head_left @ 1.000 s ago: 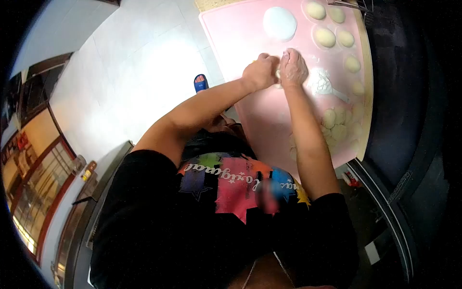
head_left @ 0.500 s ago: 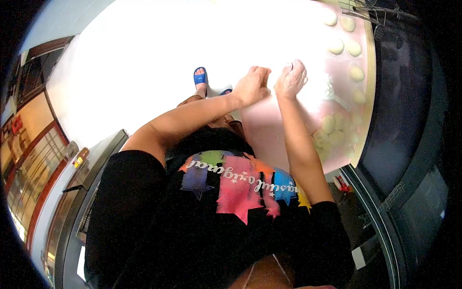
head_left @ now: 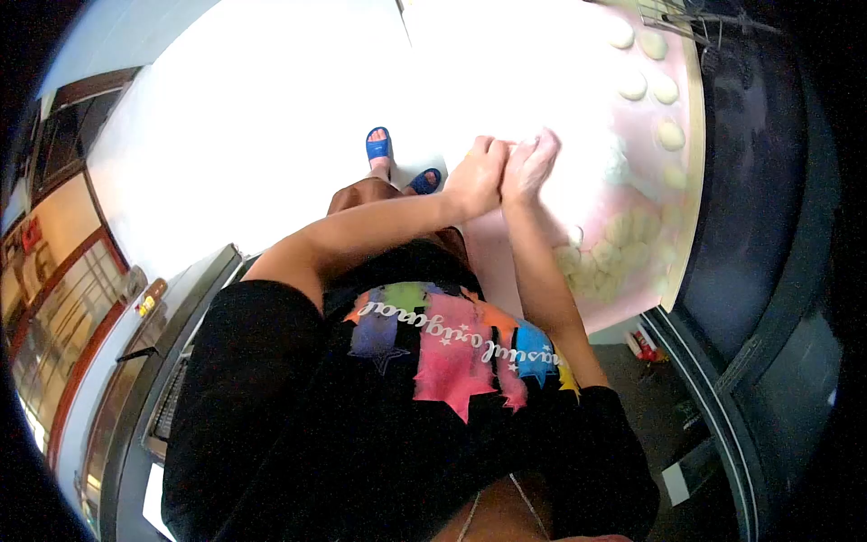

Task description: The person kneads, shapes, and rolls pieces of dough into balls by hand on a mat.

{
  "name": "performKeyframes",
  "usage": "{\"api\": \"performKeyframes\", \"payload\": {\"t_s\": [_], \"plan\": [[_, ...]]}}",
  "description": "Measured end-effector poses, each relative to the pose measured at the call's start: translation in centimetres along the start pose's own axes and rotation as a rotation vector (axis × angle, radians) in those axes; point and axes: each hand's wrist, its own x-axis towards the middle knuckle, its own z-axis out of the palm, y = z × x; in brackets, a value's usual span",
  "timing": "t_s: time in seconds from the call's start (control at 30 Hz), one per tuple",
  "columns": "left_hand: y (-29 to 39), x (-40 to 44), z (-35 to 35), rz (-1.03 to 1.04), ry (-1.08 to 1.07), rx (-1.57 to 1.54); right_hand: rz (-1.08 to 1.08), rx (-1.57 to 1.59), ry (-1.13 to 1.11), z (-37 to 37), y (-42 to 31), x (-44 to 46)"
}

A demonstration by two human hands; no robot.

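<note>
Left hand [head_left: 479, 173] against right hand [head_left: 529, 168]

This looks like a home kitchen, judging by the pale dough rounds [head_left: 670, 135] on a pink mat [head_left: 490, 262] at right, blue slippers [head_left: 377, 147] at upper centre and wood-framed panes [head_left: 76, 312] at far left.

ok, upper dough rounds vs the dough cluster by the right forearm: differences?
Spacing: the upper dough rounds lie apart, with gaps; pieces in the dough cluster crowd together.
Place: the upper dough rounds sit farther from the person; the dough cluster is nearer, beside the right forearm.
Outline: the upper dough rounds read singly; the dough cluster's edges blur together.
Shared: pale, rounded pieces on the pink mat.
</note>
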Motion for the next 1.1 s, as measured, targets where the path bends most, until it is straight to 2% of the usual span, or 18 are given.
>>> {"api": "performKeyframes", "payload": {"t_s": [0.03, 0.17, 0.23, 0.33, 0.37, 0.43, 0.47, 0.5, 0.57, 0.6, 0.63, 0.7, 0.73, 0.8, 0.87, 0.97, 1.03, 1.1], "plan": [[-0.4, -0.7, -0.6, -0.096, -0.063, -0.015, -0.219, -0.083, -0.035, 0.0, -0.2, -0.4], [-0.3, 1.8, -4.3, -0.243, -0.07, -0.067, -0.272, -0.22, -0.349, 0.7, -1.9, 5.2], [0.7, 4.3, -4.9, -0.288, -0.061, -0.058, -0.256, -0.175, -0.33, 1.8, -1.0, 7.1], [0.5, 7.7, -4.4, -0.274, -0.087, 0.065, -0.133, -0.18, -0.524, 2.4, -0.9, 9.6], [2.1, 9.4, -2.3, -0.297, -0.103, 0.073, -0.12, -0.182, -0.529, 1.8, 2.4, 10.5], [2.4, 9.6, -2.2, -0.322, -0.109, 0.077, 0.24, 0.223, -0.56, 3.6, 4.1, 11.4], [2.5, 9.0, -1.9, -0.355, -0.061, 0.06, 0.709, 0.782, -0.577, 2.0, 1.9, 12.5], [2.7, 8.0, -1.6, -0.389, -0.017, 0.042, 0.789, 0.941, -0.512, 0.1, 0.3, 12.1], [3.0, 4.5, -0.7, -0.325, 0.015, -0.048, 0.932, 0.876, -0.202, 0.5, 0.5, 8.3], [1.8, 2.6, 1.2, -0.271, 0.057, -0.037, 0.53, 0.474, -0.283, 0.5, 0.9, 5.4], [0.9, 1.1, 2.7, -0.218, 0.1, -0.026, 0.175, 0.016, -0.208, 0.4, 1.3, 2.5], [1.7, -0.1, 1.3, -0.243, 0.074, -0.06, -0.032, -0.136, -0.117, 0.2, 0.9, 1.6], [1.9, -0.4, 0.3, -0.267, 0.046, -0.096, -0.028, -0.133, -0.116, 0.1, 1.0, 2.1], [1.3, 0.6, -1.0, -0.31, -0.011, -0.112, -0.15, -0.216, -0.377, -0.4, 1.0, 5.1], [1.7, 2.8, -2.4, -0.397, -0.134, -0.123, -0.157, -0.19, -0.389, 0.7, 2.2, 7.4], [2.0, 5.4, -1.8, -0.338, -0.089, -0.035, -0.154, -0.172, -0.402, 1.7, 2.0, 9.7], [3.1, 6.1, -1.4, -0.404, -0.124, 0.005, -0.031, -0.339, -0.613, 1.1, 0.6, 10.8], [3.5, 6.4, -1.4, -0.415, -0.097, 0.043, -0.045, -0.267, -0.566, 1.3, 0.8, 11.0]]}}
